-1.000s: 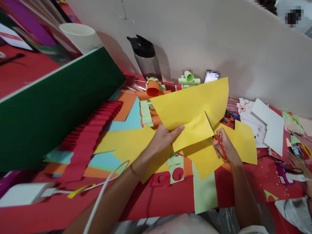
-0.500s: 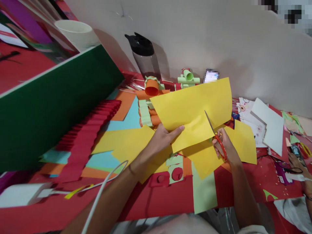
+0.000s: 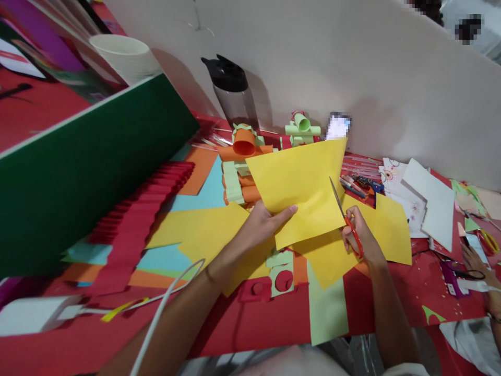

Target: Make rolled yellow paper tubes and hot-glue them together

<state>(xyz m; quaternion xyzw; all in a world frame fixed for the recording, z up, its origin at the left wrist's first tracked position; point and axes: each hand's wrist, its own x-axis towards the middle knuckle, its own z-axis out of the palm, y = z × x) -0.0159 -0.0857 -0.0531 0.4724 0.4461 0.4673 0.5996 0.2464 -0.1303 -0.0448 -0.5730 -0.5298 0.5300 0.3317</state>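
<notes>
My left hand [image 3: 266, 222] grips a sheet of yellow paper [image 3: 299, 180] by its lower left part, thumb on top and fingers beneath. Red-handled scissors [image 3: 355, 237] are in my closed right hand [image 3: 364, 235], their blade lying at the sheet's right side. The sheet's upper right corner bends upward beyond the blade. More yellow paper [image 3: 329, 263] lies on the table under the held sheet. Behind it sits a model of orange and pale green paper rolls [image 3: 245, 143], partly covered by the sheet.
A dark green board [image 3: 90, 167] leans at the left near pleated red paper [image 3: 136, 224]. At the back stand a black-lidded bottle [image 3: 230, 89] and a white cup [image 3: 125, 57]. A white cable [image 3: 164, 297] crosses by my left forearm. Another person's hand [image 3: 477, 266] is at the far right.
The yellow sheet's right part has folded and drawn leftward, uncovering pens and straws behind it. Both hands have stayed nearly in place, still holding the sheet and the scissors.
</notes>
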